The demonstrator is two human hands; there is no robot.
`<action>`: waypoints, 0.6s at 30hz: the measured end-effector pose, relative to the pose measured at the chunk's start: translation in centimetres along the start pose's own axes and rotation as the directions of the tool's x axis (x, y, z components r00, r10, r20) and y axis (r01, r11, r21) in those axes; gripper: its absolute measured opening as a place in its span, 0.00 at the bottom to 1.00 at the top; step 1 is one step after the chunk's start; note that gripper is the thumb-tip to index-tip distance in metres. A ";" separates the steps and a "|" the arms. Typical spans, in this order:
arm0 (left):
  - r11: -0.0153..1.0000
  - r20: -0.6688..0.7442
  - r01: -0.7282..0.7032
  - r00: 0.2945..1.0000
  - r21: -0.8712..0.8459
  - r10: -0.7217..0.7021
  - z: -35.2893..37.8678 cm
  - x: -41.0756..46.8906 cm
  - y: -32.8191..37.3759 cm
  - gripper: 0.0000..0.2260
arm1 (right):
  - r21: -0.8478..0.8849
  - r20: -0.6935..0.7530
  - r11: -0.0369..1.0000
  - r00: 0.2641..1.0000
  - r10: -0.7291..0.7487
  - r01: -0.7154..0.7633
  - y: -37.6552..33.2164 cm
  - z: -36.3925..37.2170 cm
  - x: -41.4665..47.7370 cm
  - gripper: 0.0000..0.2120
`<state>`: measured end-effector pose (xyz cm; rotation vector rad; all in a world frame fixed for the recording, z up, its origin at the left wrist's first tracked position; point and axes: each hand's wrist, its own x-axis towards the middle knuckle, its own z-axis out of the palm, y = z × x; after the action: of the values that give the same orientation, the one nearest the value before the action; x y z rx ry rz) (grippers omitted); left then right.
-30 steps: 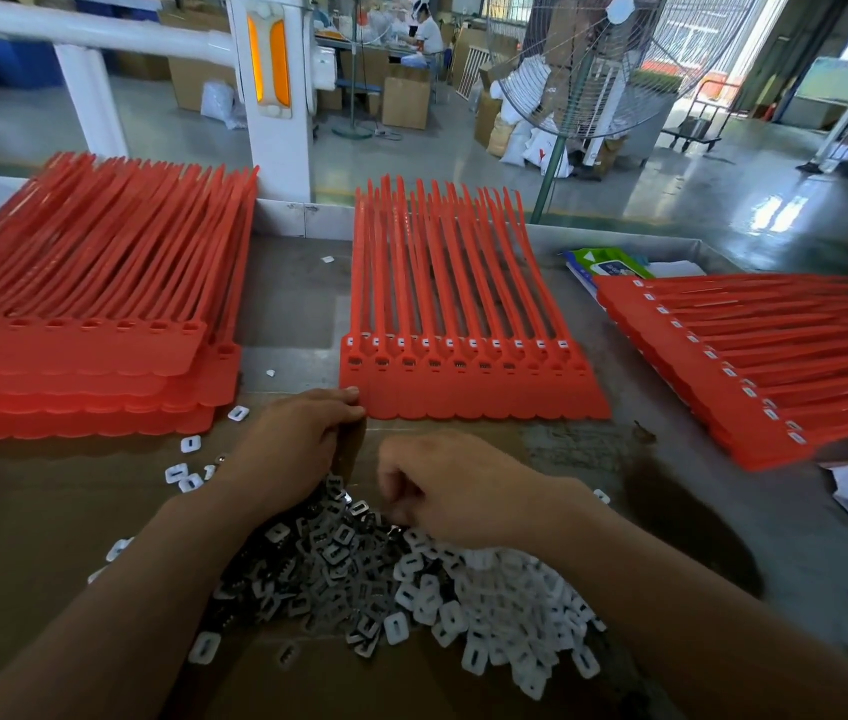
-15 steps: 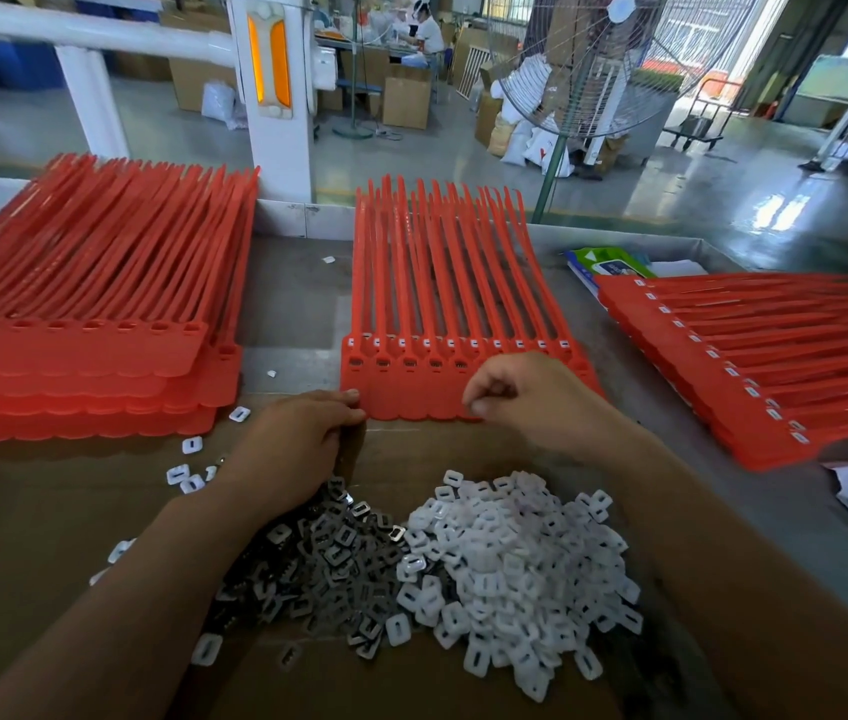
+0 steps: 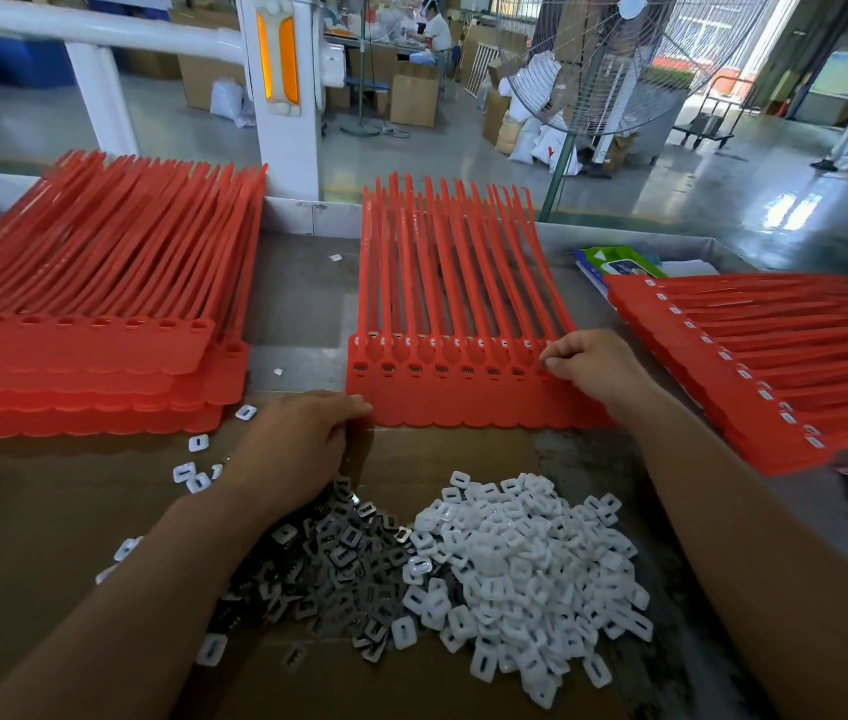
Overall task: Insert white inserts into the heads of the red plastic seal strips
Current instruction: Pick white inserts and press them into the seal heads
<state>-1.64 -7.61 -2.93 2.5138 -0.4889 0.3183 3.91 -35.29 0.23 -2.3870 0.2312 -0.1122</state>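
Centre-frame strips point(image 3: 463, 402): heads look unfilled, right hand point(image 3: 593, 366) pinching what is seemingly an insert at the rightmost head, left hand point(image 3: 297, 449) resting loosely curled at the near corner; filled stack point(image 3: 775, 366) right, unfilled stack point(image 3: 73, 366) left, inserts point(image 3: 525, 563) piled lower centre.

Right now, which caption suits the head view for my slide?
Right hand, fingers pinched, at the middle red seal strips' heads; left hand touches their near corner; white inserts piled in front.
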 end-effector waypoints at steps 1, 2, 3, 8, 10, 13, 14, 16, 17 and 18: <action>1.000 0.000 0.003 1.000 -0.001 -0.003 0.0 0.0 0.0 0.17 | 0.005 0.003 1.000 1.000 0.005 -0.005 0.1 0.0 0.1 0.06; 1.000 0.001 0.005 1.000 -0.001 -0.005 0.0 0.1 0.0 0.16 | 0.000 0.011 1.000 1.000 0.009 -0.009 0.1 0.1 0.1 0.06; 1.000 0.003 0.006 1.000 -0.002 -0.006 0.1 0.1 0.0 0.16 | -0.013 0.023 1.000 1.000 0.012 -0.012 0.2 0.1 0.1 0.06; 1.000 0.012 0.008 1.000 0.001 -0.008 0.1 0.1 0.0 0.16 | -0.074 0.021 0.997 1.000 -0.003 0.004 0.5 0.4 0.3 0.05; 1.000 0.011 0.002 1.000 0.006 -0.002 0.1 0.1 0.0 0.16 | -0.061 0.002 0.998 1.000 -0.011 0.011 0.7 0.6 0.2 0.05; 1.000 0.006 0.004 1.000 0.011 -0.004 0.0 0.1 0.0 0.17 | -0.030 -0.041 1.000 0.999 -0.003 0.002 0.9 0.8 0.3 0.07; 1.000 0.006 0.005 1.000 0.011 -0.005 0.1 0.0 0.0 0.17 | -0.019 -0.057 1.000 0.998 0.003 -0.004 0.9 0.9 0.3 0.07; 1.000 0.007 0.004 1.000 0.013 -0.004 0.0 0.0 0.0 0.17 | -0.006 -0.079 1.000 0.997 0.015 -0.016 0.9 0.9 0.4 0.08; 1.000 0.007 0.003 1.000 0.012 -0.003 0.0 0.0 0.0 0.17 | -0.006 -0.082 1.000 0.996 0.019 -0.020 0.8 0.9 0.5 0.09; 1.000 0.008 0.004 1.000 0.009 -0.004 0.0 0.0 0.0 0.17 | -0.009 -0.081 1.000 0.996 0.022 -0.023 0.8 0.9 0.5 0.10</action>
<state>-1.60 -7.60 -2.95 2.5258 -0.4866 0.3100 4.45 -35.37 -0.96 -2.3919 0.2980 -0.1983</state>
